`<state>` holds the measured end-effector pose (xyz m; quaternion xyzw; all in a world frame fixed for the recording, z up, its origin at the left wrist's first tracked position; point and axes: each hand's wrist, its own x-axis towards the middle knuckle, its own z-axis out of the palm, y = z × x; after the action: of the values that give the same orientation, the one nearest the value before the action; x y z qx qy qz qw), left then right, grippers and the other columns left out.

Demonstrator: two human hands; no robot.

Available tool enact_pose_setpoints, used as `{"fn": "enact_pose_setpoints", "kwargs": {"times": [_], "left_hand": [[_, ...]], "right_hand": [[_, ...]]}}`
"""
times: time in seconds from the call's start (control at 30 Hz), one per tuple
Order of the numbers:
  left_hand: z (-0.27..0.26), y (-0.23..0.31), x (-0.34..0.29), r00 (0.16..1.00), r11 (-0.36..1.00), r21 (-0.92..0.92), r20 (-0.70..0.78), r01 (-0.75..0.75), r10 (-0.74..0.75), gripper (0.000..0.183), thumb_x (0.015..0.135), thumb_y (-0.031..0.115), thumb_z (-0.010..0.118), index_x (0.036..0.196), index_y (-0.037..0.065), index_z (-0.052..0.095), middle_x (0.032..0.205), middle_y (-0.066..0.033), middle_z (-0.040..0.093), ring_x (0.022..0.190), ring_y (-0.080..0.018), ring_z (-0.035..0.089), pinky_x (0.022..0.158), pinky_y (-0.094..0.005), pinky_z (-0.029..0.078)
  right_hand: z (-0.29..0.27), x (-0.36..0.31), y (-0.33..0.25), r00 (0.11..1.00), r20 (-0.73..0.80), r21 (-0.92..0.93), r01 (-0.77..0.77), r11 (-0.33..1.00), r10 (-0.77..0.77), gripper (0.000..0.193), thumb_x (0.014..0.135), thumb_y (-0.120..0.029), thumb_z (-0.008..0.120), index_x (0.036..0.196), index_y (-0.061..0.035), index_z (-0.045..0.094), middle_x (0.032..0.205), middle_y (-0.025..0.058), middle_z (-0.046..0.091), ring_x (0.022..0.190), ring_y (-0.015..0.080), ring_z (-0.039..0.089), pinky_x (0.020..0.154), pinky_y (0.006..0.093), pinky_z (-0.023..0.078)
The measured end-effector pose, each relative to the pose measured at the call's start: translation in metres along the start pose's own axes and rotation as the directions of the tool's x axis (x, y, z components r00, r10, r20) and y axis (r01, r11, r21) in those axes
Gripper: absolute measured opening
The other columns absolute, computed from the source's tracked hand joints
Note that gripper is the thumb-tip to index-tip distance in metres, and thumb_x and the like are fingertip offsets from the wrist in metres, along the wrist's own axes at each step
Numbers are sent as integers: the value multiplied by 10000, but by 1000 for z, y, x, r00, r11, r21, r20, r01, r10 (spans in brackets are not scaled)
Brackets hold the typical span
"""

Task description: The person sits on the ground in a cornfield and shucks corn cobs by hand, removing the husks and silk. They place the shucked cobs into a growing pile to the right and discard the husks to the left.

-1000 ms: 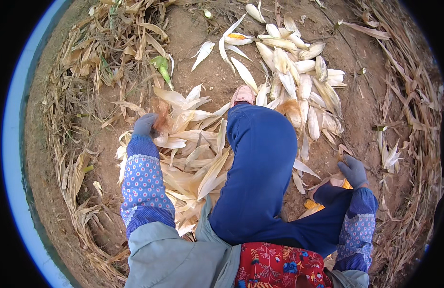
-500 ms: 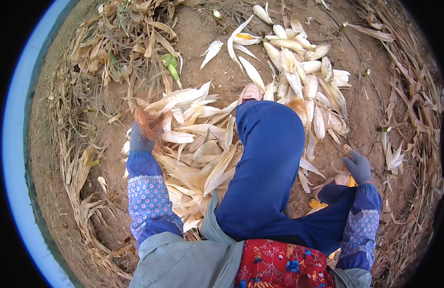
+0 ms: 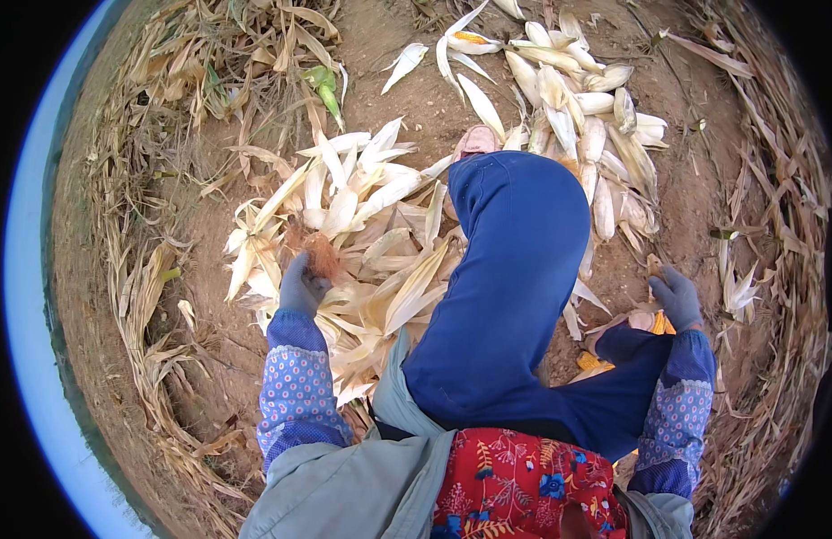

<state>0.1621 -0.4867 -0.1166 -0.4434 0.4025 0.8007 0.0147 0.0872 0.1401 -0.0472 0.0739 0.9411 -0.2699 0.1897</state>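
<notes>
My left hand (image 3: 304, 287), in a grey glove, hovers at the left edge of a heap of pale dry corn husks (image 3: 393, 242). Its fingers are apart, and a tuft of reddish-brown corn silk (image 3: 323, 256) lies just beyond the fingertips. On the right, my gloved right hand (image 3: 675, 298) is closed around a short tan stick-like piece (image 3: 654, 264), whose end sticks out past thumb and forefinger; the rest is hidden. Yellow corn (image 3: 663, 322) shows below that hand, partly covered by it and my leg.
Unhusked corn ears (image 3: 569, 99) are piled beyond my knee. A partly opened ear (image 3: 471, 39) lies at the far middle, and a green-husked ear (image 3: 324, 93) at far left. More yellow corn (image 3: 592, 363) is beside my bent leg. Dry stalks (image 3: 133, 296) border both sides.
My left hand has moved right and slightly nearer, and the husks it had by it now lie spread on the heap's left side. The right hand keeps its grip.
</notes>
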Motion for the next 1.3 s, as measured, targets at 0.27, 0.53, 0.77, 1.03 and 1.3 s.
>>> {"fn": "enact_pose_setpoints", "kwargs": {"times": [0.27, 0.53, 0.77, 1.03, 1.3], "left_hand": [[11, 32, -20, 971, 980, 157, 224, -122, 85, 334, 838, 177, 589, 1130, 38, 507, 1040, -107, 605, 927, -215, 612, 673, -314, 551], [44, 90, -10, 969, 564, 805, 52, -184, 242, 321, 753, 27, 564, 1069, -27, 556, 915, -141, 623, 713, -193, 629, 533, -304, 532], [2, 19, 0, 969, 693, 712, -75, -112, 234, 236, 740, 52, 567, 967, 16, 620, 636, -39, 553, 432, -122, 495, 366, -245, 399], [37, 21, -47, 982, 957, 225, 20, -185, 186, 327, 809, 70, 526, 1125, -14, 531, 847, -67, 604, 619, -124, 562, 439, -215, 434], [72, 28, -63, 920, 960, -74, 274, -269, 279, 391, 814, 62, 461, 1195, -25, 457, 1029, -118, 582, 849, -209, 597, 671, -310, 503]], "right_hand": [[-1, 1, 3, 999, 47, -53, -15, 999, 17, 276, 808, -214, 621, 982, -3, 589, 811, 144, 622, 753, 181, 585, 704, 316, 451], [5, 6, 10, 999, -32, 59, 23, 998, -21, 295, 814, -207, 614, 1028, -5, 595, 786, 114, 630, 729, 171, 583, 683, 307, 456], [8, 6, 16, 998, -56, 111, 14, 994, -8, 250, 816, -203, 605, 935, 16, 586, 682, 74, 571, 649, 134, 514, 621, 299, 432], [2, 7, -30, 981, -189, 445, 36, 895, 55, 171, 854, -171, 583, 916, -14, 613, 710, -8, 556, 632, 80, 503, 575, 229, 402], [-37, 25, -208, 863, -500, 626, 417, 659, -71, 188, 864, -172, 581, 942, -5, 621, 719, -20, 542, 632, 51, 473, 558, 184, 360]]}}
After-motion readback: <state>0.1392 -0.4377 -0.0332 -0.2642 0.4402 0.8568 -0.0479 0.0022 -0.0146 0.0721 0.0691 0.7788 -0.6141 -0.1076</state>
